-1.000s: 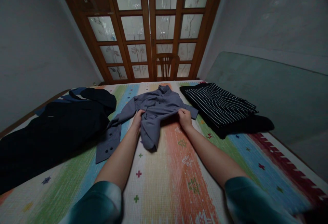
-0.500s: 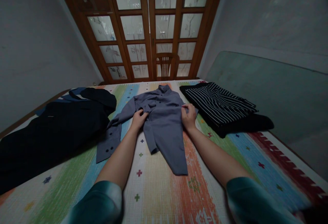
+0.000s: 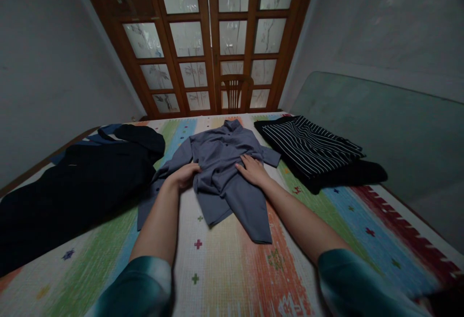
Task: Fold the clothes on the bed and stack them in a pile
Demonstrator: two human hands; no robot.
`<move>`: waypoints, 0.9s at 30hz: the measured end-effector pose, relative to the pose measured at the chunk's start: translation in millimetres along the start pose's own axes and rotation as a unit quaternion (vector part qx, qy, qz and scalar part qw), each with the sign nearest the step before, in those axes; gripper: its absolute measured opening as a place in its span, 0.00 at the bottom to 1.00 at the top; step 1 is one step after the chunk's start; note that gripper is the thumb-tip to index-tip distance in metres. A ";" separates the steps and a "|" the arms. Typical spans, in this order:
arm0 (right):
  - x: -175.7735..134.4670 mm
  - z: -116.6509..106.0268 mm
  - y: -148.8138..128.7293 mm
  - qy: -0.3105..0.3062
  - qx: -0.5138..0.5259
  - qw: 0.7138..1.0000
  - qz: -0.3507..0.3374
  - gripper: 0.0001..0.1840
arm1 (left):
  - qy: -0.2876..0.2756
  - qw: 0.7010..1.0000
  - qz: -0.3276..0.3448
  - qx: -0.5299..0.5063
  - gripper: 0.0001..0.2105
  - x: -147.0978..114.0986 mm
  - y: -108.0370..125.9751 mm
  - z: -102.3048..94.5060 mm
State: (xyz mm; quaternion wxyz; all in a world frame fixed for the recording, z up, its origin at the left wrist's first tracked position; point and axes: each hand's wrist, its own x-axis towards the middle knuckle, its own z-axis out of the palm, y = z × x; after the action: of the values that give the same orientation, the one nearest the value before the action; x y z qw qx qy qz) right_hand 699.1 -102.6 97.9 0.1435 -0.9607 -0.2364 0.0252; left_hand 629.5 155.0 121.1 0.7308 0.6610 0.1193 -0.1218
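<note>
A grey-purple button-up shirt (image 3: 226,150) lies front side up on the patterned cloth, its collar pointing away from me and its lower part rumpled. At the shirt's left side edge, my left hand (image 3: 184,176) is closed on the fabric, with some fingertips hidden by it. My right hand (image 3: 254,169) rests palm down on the right half of the shirt, fingers stretched and a little apart. The left sleeve in view runs out under my left forearm, and a shorter piece of sleeve shows beyond my right hand.
Dark clothes (image 3: 94,177) are heaped on the left. To the right sits a folded black-and-white striped garment (image 3: 311,148) on black clothing (image 3: 348,177). A wooden chair (image 3: 235,90) stands past the far edge, before glazed wooden doors (image 3: 213,41). The striped cloth (image 3: 224,278) covers the table.
The shirt's folded-over panel has been laid out, and its front now shows. My left hand shifted left to the side edge; my right hand released the fabric and moved inward, flattening.
</note>
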 end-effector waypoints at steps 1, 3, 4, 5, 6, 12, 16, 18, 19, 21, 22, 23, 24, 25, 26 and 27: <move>0.0 -0.4 1.2 0.001 -0.005 1.000 0.006 0.37 | -0.011 1.000 -0.014 0.002 0.07 -1.4 0.7 -2.3; -0.9 -0.5 3.0 0.000 -0.021 1.000 0.003 0.37 | -0.032 0.999 -0.022 0.011 0.11 -1.8 1.4 -5.2; -1.6 -0.6 3.8 -0.003 -0.028 1.000 -0.006 0.37 | -0.027 0.999 -0.004 0.016 0.14 -1.2 1.4 -6.2; -2.3 -0.8 4.7 -0.007 -0.034 0.999 -0.017 0.37 | -0.017 0.999 0.019 0.020 0.18 -0.3 1.2 -7.0; -2.9 -1.2 5.6 -0.011 -0.037 0.999 -0.030 0.36 | -0.008 0.999 0.040 0.024 0.23 0.6 1.0 -7.7; -2.8 -3.2 11.7 -0.013 -0.034 0.997 -0.066 0.33 | -0.134 0.981 0.078 0.113 0.36 -1.2 0.9 -6.5; -2.7 -3.2 17.6 0.011 -0.051 0.996 -0.079 0.34 | -0.089 0.974 0.092 0.186 0.33 -5.3 1.1 -6.3; -6.2 -6.9 20.0 0.027 -0.075 0.993 -0.093 0.33 | 0.025 0.960 0.087 0.263 0.28 -9.8 2.9 -8.7; -9.4 -9.9 20.0 0.037 -0.089 0.991 -0.092 0.33 | 0.098 0.938 0.087 0.322 0.25 -13.4 4.8 -9.6; -18.9 -17.0 16.1 0.056 -0.113 0.989 -0.073 0.30 | 0.234 0.859 0.102 0.444 0.19 -23.7 9.6 -8.5; -24.9 -20.2 12.0 0.061 -0.119 0.989 -0.060 0.28 | 0.275 0.817 0.118 0.493 0.16 -30.0 12.0 -5.7; -31.3 -22.5 6.6 0.061 -0.119 0.990 -0.051 0.25 | 0.288 0.786 0.138 0.530 0.13 -36.6 14.0 -1.0; -37.8 -23.5 0.3 0.057 -0.113 0.991 -0.047 0.23 | 0.275 0.768 0.159 0.556 0.12 -42.9 15.0 5.5; -43.9 -22.8 -6.5 0.047 -0.102 0.993 -0.046 0.23 | 0.242 0.760 0.178 0.576 0.11 -48.4 14.7 13.6; -49.2 -20.6 -13.3 0.035 -0.089 0.994 -0.045 0.23 | 0.200 0.756 0.189 0.593 0.12 -52.5 12.7 22.9; -53.3 -16.8 -19.6 0.023 -0.077 0.996 -0.041 0.25 | 0.166 0.751 0.193 0.609 0.13 -55.1 9.0 32.8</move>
State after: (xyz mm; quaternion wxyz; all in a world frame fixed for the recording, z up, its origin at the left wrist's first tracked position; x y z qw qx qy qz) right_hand 645.1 -115.0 118.6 0.0757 -0.9586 -0.2737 -0.0210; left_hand 581.0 124.3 151.2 0.1503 0.9848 0.0096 0.0864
